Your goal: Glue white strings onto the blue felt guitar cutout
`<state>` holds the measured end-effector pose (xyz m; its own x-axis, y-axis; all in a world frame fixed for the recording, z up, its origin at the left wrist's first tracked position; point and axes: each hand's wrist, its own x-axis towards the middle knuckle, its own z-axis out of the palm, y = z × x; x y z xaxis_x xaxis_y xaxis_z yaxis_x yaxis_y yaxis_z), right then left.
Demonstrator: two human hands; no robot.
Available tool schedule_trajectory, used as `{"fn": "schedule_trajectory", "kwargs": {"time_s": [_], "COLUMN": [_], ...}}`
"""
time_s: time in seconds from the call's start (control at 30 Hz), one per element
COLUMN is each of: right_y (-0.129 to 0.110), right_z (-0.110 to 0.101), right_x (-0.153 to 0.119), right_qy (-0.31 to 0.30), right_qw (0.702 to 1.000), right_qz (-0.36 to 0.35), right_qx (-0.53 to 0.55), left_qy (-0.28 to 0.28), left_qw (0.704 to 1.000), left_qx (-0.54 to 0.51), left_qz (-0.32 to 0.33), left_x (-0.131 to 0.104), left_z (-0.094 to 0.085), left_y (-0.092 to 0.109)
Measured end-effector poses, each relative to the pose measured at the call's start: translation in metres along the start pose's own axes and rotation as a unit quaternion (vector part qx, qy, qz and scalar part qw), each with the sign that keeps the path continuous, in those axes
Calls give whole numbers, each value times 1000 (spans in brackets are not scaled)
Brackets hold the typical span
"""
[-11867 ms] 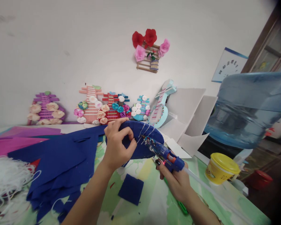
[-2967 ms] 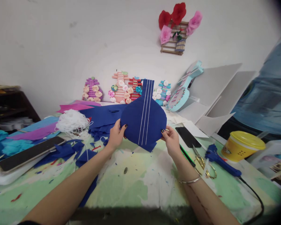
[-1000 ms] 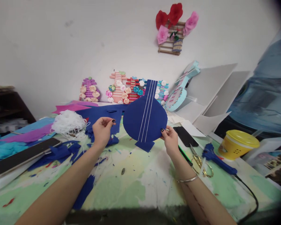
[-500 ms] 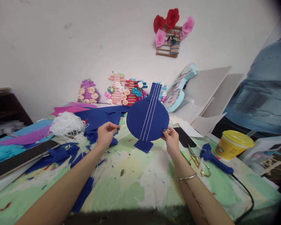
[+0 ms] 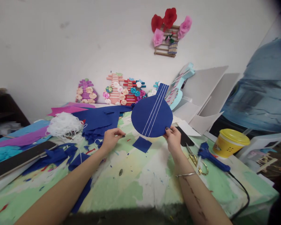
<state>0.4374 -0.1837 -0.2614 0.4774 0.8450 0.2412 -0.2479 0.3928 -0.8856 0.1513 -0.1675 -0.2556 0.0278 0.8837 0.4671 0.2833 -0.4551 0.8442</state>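
Note:
My right hand (image 5: 173,137) pinches the lower right edge of a round-bodied blue guitar-shaped cutout (image 5: 142,114). Three white strings run up its face to the top of the neck. The cutout is held above the table, tilted with its neck to the upper right. Below it a small blue rectangular piece (image 5: 142,144) lies flat. To the left of the cutout and apart from it, my left hand (image 5: 112,139) hovers with thumb and fingertips pinched together. Whether anything small sits between those fingers I cannot make out.
Blue scraps (image 5: 58,156), a white yarn heap (image 5: 65,125) and a phone (image 5: 18,157) lie left. On the right are gold-handled scissors (image 5: 196,161), a blue glue gun (image 5: 213,157) with a cord, and a yellow tub (image 5: 231,143). Decorated small guitars (image 5: 114,90) line the wall.
The guitar cutout has moved slightly right and tilted further over, exposing more of the blue rectangle below. My left hand has shifted a little right and down. The view has moved slightly.

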Motion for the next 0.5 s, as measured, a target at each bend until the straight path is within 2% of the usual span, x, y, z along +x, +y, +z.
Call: {"fn": "schedule_trajectory", "kwargs": {"time_s": [0.1,0.23,0.5], "right_y": [0,-2,-9], "right_z": [0,-1,-7], "right_x": [0,1,4], "right_qy": [7,13,51], "right_qw": [1000,1000,996], "right_qz": [3,6,7], "right_qx": [7,21,75], "left_qy": [3,39,200], "left_qw": [1000,999,979], "left_qx": [13,14,-19], "left_qz": [5,7,18], "left_x": [1,8,27], "left_z": [-2,-12,-55], "left_y": [0,-3,-9]}}
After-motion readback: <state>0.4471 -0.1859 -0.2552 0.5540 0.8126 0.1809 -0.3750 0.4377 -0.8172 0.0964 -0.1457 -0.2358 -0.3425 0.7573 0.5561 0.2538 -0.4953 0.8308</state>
